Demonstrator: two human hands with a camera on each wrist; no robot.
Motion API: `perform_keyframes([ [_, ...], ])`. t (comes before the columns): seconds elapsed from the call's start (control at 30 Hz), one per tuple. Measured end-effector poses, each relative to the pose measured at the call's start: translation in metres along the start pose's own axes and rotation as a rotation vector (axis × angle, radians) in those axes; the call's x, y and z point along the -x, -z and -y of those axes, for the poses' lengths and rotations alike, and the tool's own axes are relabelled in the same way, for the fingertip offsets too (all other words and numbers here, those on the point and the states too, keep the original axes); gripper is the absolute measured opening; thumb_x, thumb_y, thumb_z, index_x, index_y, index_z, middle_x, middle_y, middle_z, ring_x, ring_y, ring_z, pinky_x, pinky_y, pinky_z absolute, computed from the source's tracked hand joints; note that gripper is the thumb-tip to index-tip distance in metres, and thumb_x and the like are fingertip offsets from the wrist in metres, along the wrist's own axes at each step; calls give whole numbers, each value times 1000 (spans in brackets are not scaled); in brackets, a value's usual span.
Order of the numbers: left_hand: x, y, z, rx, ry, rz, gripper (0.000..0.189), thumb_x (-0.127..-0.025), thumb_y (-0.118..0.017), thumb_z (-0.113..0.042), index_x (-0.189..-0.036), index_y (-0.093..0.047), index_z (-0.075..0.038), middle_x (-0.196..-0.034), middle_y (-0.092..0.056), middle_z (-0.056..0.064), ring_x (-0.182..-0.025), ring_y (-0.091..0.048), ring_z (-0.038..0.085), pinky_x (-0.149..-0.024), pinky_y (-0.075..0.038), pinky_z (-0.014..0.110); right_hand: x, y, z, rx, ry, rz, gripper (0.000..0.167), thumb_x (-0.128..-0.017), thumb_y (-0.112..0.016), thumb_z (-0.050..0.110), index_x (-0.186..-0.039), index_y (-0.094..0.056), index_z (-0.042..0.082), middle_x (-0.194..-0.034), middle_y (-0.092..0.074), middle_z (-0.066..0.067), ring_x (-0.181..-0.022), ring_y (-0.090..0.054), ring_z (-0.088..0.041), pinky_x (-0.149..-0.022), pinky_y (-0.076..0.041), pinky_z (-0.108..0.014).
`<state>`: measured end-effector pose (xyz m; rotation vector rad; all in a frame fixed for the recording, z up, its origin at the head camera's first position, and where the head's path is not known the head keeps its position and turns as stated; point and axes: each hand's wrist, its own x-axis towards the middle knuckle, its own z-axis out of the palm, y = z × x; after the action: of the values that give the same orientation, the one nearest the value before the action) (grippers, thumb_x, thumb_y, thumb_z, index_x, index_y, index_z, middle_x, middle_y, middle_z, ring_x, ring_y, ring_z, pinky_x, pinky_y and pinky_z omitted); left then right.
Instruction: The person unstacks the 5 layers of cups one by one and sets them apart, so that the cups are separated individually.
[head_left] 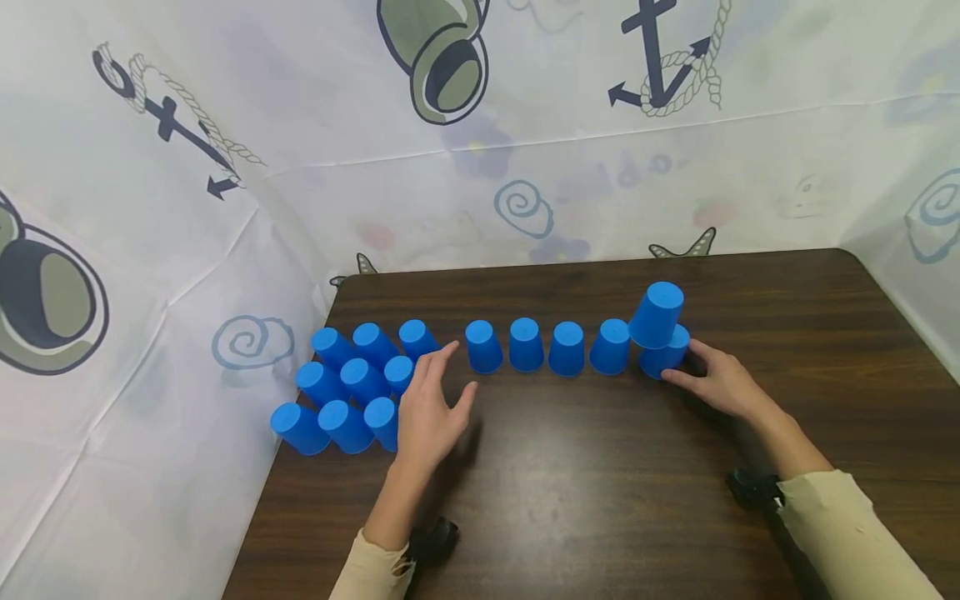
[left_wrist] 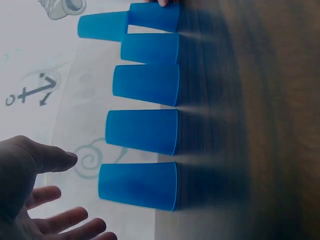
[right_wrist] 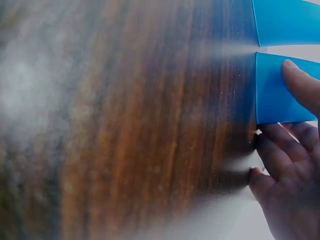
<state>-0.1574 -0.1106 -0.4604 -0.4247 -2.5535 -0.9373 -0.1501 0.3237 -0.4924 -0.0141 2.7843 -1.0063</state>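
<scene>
An upside-down blue cup (head_left: 664,354) stands at the right end of a row on the table. My right hand (head_left: 716,379) grips this cup, thumb on its near side and fingers along its right, as the right wrist view shows. Another upturned blue cup (head_left: 657,315) sits one level higher, over the two rightmost cups of the row. My left hand (head_left: 431,412) holds nothing, its thumb and fingers spread. It is between the row's leftmost cup (head_left: 483,347) and a group of several upturned blue cups (head_left: 347,427) on the left, partly hiding that group.
The row also includes three middle cups, one being a blue cup (head_left: 566,349). Beneath everything is a dark wood-grain table (head_left: 585,492). White printed cloth (head_left: 600,192) hangs behind it and along both sides. Dark wrist devices (head_left: 433,542) sit at both sleeves.
</scene>
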Motion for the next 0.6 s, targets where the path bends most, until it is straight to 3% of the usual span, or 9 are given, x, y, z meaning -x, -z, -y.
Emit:
perform_keyframes([
  [0.27,-35,-32,0,-30,99,179,78,-88,-73,-33,-153,-33,-22,-142,-46,13,-123,-54,33,-93,-49,54,0,-2,-1,5,-11,-8,93,-92,-59,57,-151,-25,-5,-149,-30,-35,-135,-26,-56,-102,-26,-71],
  [0.43,-48,-46,0,-57,96,204,74,-89,-72,-32,-153,-35,-27,-146,-42,12,-126,-50,34,-91,-50,55,-2,-1,-1,4,-15,-7,94,-91,-59,59,-152,-24,-5,-149,-29,-35,-135,-26,-57,-102,-26,-72],
  [0.6,-53,-53,1,-68,107,199,66,-88,-73,-28,-148,-44,-28,-142,-47,11,-123,-52,34,-89,-51,56,-2,0,-2,9,-24,5,95,-91,-59,59,-152,-24,-5,-149,-29,-35,-135,-26,-57,-102,-26,-72],
])
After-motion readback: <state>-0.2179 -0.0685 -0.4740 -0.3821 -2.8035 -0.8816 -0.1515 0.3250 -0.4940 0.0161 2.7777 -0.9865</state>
